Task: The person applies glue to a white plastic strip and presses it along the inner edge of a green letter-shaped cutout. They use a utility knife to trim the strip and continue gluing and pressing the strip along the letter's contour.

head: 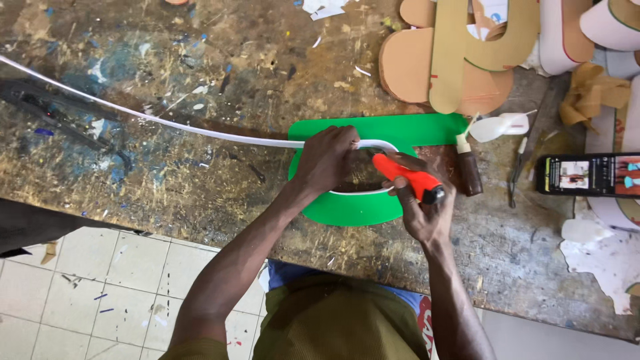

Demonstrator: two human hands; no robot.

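**Hands working a white strip around a green cutout**

The right hand (427, 210) is gripping an orange tool (405, 177), fingers closed around its handle, its front end pointing toward the left fingers. The left hand (327, 160) is pressing down with curled fingers on a white strip (167, 123), pinning it where it is bending into a loop. Under both hands a green cutout (400, 130) is lying flat on the worn bench (200, 60), the strip curving along its inner edge between the two sets of fingers. Just beyond the right fingers a small brown bottle (469, 170) is lying on the bench. Farther right a phone (587, 175) is resting, and beyond the fingers cardboard shapes (453, 60) are lying stacked.
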